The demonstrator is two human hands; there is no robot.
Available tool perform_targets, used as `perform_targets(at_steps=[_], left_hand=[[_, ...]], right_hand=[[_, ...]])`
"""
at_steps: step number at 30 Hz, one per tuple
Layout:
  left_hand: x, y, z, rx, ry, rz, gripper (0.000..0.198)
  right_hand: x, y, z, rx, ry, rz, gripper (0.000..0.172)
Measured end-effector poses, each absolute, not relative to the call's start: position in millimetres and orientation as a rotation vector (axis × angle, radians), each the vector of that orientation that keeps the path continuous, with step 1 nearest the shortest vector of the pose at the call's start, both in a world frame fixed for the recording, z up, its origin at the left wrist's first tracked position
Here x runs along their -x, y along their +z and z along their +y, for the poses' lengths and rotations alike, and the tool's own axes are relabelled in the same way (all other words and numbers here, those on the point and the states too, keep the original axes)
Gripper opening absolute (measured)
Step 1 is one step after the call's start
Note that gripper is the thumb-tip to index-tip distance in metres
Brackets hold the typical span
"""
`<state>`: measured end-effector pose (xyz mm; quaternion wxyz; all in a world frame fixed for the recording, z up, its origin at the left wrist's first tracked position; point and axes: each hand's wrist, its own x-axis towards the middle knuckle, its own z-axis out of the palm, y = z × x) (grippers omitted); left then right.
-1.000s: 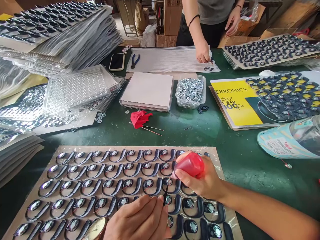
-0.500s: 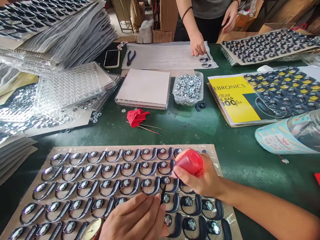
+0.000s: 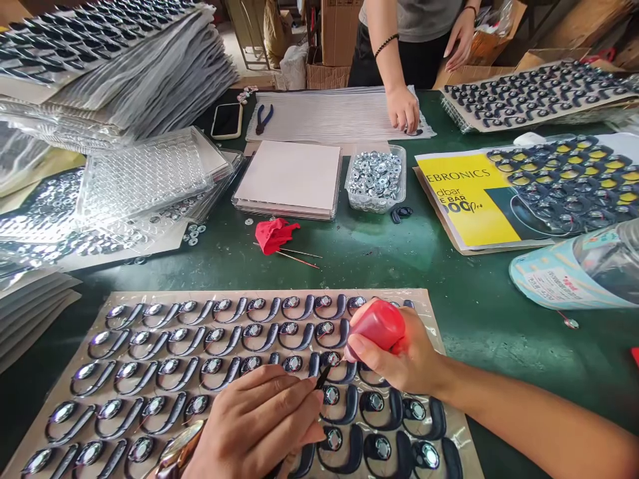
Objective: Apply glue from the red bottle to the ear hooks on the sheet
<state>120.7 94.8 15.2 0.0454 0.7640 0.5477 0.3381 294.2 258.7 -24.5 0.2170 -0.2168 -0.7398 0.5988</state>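
My right hand is wrapped round a small red squeeze bottle, its nozzle pointing down-left at one earpiece on the board. My left hand, with a watch at the wrist, pinches a thin dark pointed tool whose tip sits right beside the nozzle. Both hover over a brown board covered in rows of dark ear-hook pieces with shiny round speakers. Some rows lie hidden under my hands.
Green table holds a red rag with thin sticks, a tub of metal washers, a flat tray stack, stacked blister trays, a yellow printed sheet, phone, pliers. Another person's hand works opposite.
My left hand has slid up and forward, tilting the tool so its tip meets the bottle's nozzle. The right hand stays put. The person opposite lowered a hand flat onto the sheets.
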Motion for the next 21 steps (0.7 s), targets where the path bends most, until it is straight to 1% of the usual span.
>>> perform_targets(at_steps=[7,10,16,21], left_hand=[[-116,18,99,-2.157,1.067,1.652,0.022],[-114,20,102,-2.045,1.069,1.669,0.021],[-112,20,105,-1.887,1.081,1.748,0.019],[-115,20,98,-2.035,1.093,1.728,0.020]], right_hand=[[-294,-23,260,0.545,1.740,-2.075,0.015],[-294,-24,259,0.495,1.708,-2.077,0.012],[-296,-22,258,0.399,1.603,-2.100,0.017],[-302,-3,260,0.600,1.966,-1.944,0.023]])
